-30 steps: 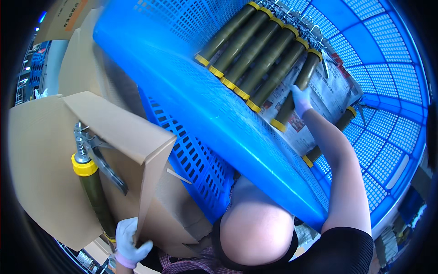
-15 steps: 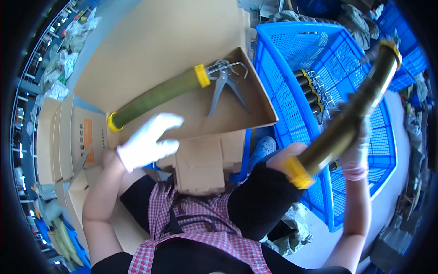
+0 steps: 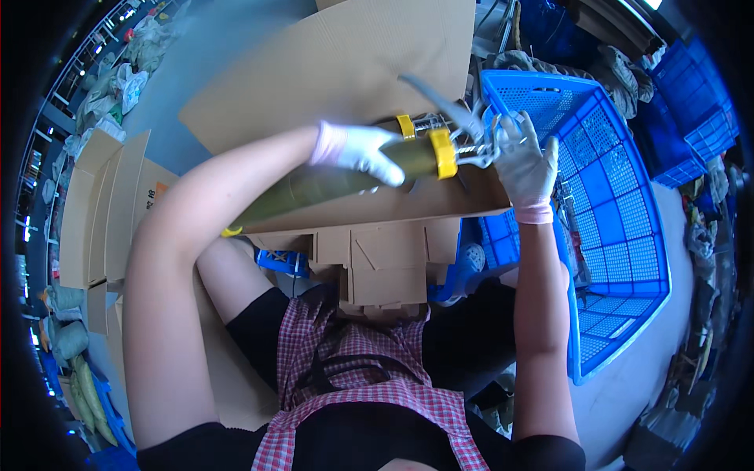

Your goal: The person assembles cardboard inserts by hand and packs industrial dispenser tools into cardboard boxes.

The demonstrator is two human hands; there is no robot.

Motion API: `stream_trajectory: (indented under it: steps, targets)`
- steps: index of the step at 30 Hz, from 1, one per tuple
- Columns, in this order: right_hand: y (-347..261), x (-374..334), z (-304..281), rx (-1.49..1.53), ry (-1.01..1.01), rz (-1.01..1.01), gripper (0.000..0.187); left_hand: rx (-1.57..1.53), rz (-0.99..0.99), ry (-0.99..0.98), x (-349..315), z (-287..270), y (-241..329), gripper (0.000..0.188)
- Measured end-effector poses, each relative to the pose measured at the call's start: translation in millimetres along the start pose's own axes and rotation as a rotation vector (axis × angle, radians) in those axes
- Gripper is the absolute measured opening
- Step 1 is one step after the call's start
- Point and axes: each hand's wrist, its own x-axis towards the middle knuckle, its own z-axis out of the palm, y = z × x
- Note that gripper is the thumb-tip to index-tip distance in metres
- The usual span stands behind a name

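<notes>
A caulking gun with an olive-green barrel [image 3: 314,187], yellow end collars and a grey metal handle slants across the open cardboard box [image 3: 377,218]. White-gloved, my left hand [image 3: 360,151] lies over the barrel, thumb and fingers on either side of it. My right hand [image 3: 525,161], also gloved, has its fingers curled at the rod end beside the handle, its thumb held apart. The blurred grey handle [image 3: 448,106] points up and away. Behind this gun lies a second caulking gun [image 3: 405,125], mostly hidden by my left arm and the first gun.
A large blue plastic crate [image 3: 620,228] stands on the right, more blue crates [image 3: 667,141] beyond it. The box's raised flap [image 3: 338,71] spreads at the back. Another open carton [image 3: 102,212] is on the left. Folded cardboard [image 3: 385,271] sits below the box, before my knees.
The caulking gun in my right hand has come from above the blue crate to the box, beside the other gun. My left hand has moved right onto its barrel.
</notes>
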Motion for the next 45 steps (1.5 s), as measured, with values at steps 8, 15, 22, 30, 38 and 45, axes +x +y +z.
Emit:
stream_trajectory:
  steps: [8,15,22,30,38,45]
  targets:
    - [18,39,-47,-1.307,-0.082,-0.07,0.035,0.22,-0.14,-0.106,7,-15,-42,0.08]
    - [31,33,-19,-1.251,0.129,-0.206,0.031,0.183,-0.069,-0.124,12,-19,-61,0.081]
    - [40,35,-31,-0.235,0.071,-0.015,0.031,0.041,-0.092,-0.094,14,-17,-57,0.086]
    - [21,44,-48,-0.518,0.002,0.278,0.032,0.258,-0.088,0.105,32,0,-62,0.077]
    - [43,27,-40,-0.798,0.024,0.019,0.041,0.337,-0.151,0.221,31,14,-37,0.064]
    - [33,44,-56,-1.855,-0.586,-0.833,0.028,-0.77,-0.276,0.12,50,13,-90,0.034]
